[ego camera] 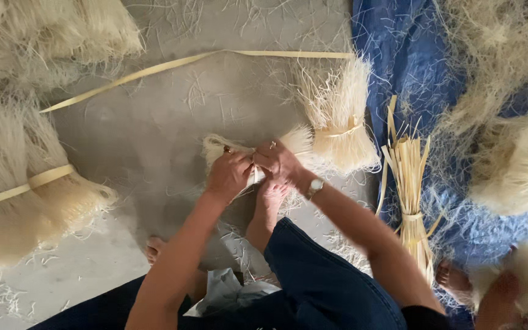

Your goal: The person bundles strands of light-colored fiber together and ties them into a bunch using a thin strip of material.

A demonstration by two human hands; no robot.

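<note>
Both hands — left hand and right hand — are clenched round the small noodle bundle's middle; looks light, brittle, so grip mid-bundle.

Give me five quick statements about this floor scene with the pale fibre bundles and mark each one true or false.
1. Both hands, the left hand and the right hand, close on one small fibre bundle. True.
2. The right arm wears a wristwatch. True.
3. The blue tarp lies on the left side of the picture. False: it lies on the right.
4. The tied bundle beyond the hands is bound around its middle with a strip. True.
5. The floor is green carpet. False: it is bare grey, strewn with loose fibres.
</note>
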